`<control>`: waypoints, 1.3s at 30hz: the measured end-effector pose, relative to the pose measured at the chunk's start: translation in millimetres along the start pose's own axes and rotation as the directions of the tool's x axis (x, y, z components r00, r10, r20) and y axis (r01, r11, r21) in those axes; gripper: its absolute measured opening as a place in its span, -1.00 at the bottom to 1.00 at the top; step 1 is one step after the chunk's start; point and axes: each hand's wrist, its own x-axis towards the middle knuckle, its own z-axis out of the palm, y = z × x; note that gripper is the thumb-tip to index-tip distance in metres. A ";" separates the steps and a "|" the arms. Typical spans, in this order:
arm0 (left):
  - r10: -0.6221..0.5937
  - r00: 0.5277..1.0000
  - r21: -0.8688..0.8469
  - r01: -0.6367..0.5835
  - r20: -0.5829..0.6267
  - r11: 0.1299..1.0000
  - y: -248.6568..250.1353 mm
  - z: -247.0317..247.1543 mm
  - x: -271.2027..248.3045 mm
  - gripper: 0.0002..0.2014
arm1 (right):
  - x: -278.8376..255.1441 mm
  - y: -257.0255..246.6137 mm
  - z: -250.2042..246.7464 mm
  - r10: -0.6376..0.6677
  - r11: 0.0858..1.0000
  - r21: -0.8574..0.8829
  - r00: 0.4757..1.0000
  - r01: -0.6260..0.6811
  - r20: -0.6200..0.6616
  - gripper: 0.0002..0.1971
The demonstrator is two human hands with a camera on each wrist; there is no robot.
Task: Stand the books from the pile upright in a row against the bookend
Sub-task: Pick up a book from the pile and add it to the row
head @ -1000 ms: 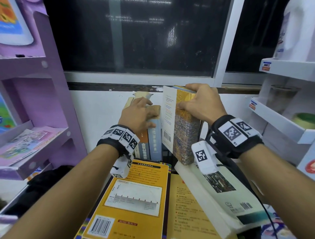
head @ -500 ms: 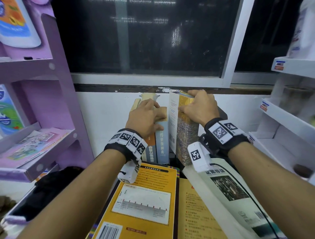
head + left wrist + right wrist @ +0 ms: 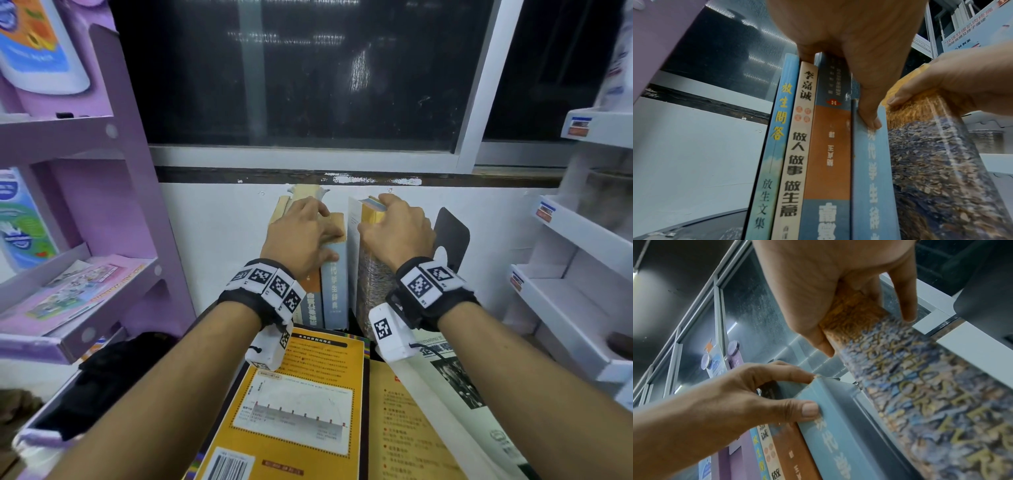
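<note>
Several books stand upright in a row by the wall. My left hand (image 3: 305,236) rests on their tops and pinches the top of the light blue book (image 3: 871,178) between thumb and forefinger. Right beside that book stands a thick book (image 3: 375,291) with a mottled gold and blue spine. My right hand (image 3: 394,229) grips its top, thumb on the left side and fingers on the right. The black bookend (image 3: 454,233) rises just right of it; my hand hides whether they touch. The pile lies in front: a yellow book (image 3: 301,404) and a white book (image 3: 455,377).
A purple shelf unit (image 3: 68,137) stands close on the left and white shelves (image 3: 565,240) on the right. A dark window (image 3: 301,75) fills the wall behind the row. A black object (image 3: 102,370) lies low on the left.
The thick book has gone from tilted to upright and closed in on the light blue book. The bookend now shows to its right. My left hand has stayed on the row.
</note>
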 end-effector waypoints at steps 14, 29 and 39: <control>0.034 0.999 -0.054 -0.035 -0.017 0.998 -9.7 -1.2 2.0 -0.57 | 0.3 6.9 11.0 -0.272 0.962 0.054 0.943 0.266 0.192 -0.39; -0.128 0.990 -0.207 0.115 -0.052 0.971 -9.4 0.4 -6.3 0.07 | -6.1 27.4 -15.3 -0.359 0.896 -0.037 0.772 0.442 0.525 0.27; -0.134 0.987 -0.310 0.102 -0.086 0.945 -13.4 8.4 -3.9 -0.06 | -0.2 34.1 -3.8 -0.410 0.897 0.041 0.792 0.440 0.453 0.19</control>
